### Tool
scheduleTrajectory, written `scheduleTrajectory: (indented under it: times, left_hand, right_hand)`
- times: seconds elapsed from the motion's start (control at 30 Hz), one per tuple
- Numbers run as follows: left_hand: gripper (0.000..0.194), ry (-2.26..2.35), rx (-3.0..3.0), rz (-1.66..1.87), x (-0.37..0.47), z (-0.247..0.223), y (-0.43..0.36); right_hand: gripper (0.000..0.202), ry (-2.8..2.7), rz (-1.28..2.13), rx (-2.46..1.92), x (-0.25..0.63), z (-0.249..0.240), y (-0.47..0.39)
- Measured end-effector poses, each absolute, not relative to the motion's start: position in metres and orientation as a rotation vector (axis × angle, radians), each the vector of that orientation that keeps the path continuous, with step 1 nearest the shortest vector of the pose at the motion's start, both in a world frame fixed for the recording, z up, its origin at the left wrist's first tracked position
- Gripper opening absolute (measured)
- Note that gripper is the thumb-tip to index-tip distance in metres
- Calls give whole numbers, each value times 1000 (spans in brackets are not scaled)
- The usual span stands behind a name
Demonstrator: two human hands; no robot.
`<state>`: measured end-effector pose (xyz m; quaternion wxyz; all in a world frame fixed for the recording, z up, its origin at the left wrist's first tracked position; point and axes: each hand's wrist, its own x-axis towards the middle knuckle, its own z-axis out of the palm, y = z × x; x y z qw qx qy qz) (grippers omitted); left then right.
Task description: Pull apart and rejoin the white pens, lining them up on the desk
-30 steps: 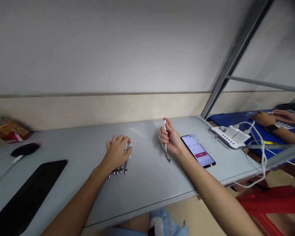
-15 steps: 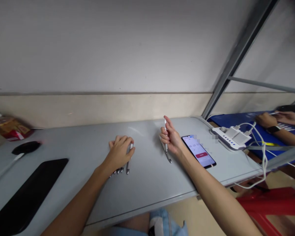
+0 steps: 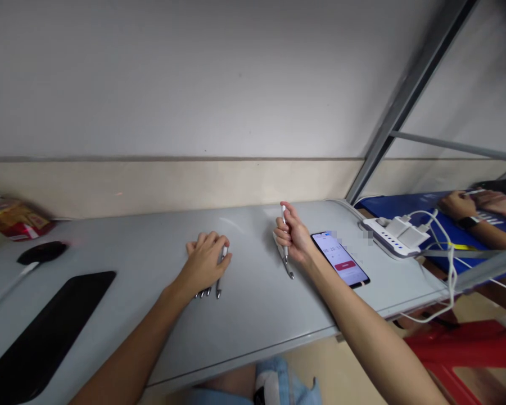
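Observation:
My right hand [image 3: 294, 235] is wrapped round a white and silver click pen [image 3: 285, 251], held upright with its tip down. The thumb is at the pen's top end. Just below on the desk lies another pen [image 3: 290, 272], partly hidden by this hand. My left hand [image 3: 207, 254] rests palm down, with its fingers apart, over a row of several pens. Silver tips [image 3: 203, 292] of these pens stick out under the palm. At the right of the row, a white and silver pen [image 3: 219, 288] passes under my left thumb.
On the grey desk [image 3: 253, 315], a phone [image 3: 341, 260] showing a timer lies right of my right hand. Beyond it are a white power strip [image 3: 394, 239] and cables. A black pad [image 3: 54, 332], a black disc [image 3: 42, 252] and a bottle [image 3: 14, 218] are left. Another person's hands [image 3: 459, 205] are far right.
Both hands stay almost where they were. My right thumb has bent down slightly onto the pen's top end. The other person's hands have shifted a little.

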<state>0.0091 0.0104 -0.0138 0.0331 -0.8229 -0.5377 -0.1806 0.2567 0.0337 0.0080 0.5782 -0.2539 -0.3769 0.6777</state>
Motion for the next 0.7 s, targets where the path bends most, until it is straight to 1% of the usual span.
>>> scheduleTrajectory:
  times: [0.23,0.33,0.47,0.7]
  left_hand:
    - [15,-1656,-2528,-554,10,-13,10]
    - [15,-1656,-2536,-568,10,-12,10]
    - [16,-1663,-2534,-569,10,-10,9]
    - [17,-1682,-2486,-535,11,-8,7]
  right_hand:
    - [32,-924,1511,-745,267,13,37]
    - [27,-950,1385,-942,272,14,40]
    - [16,-1067,1194,-1276,276,11,44]
    - [15,-1322,917,-1626,284,-5,49]
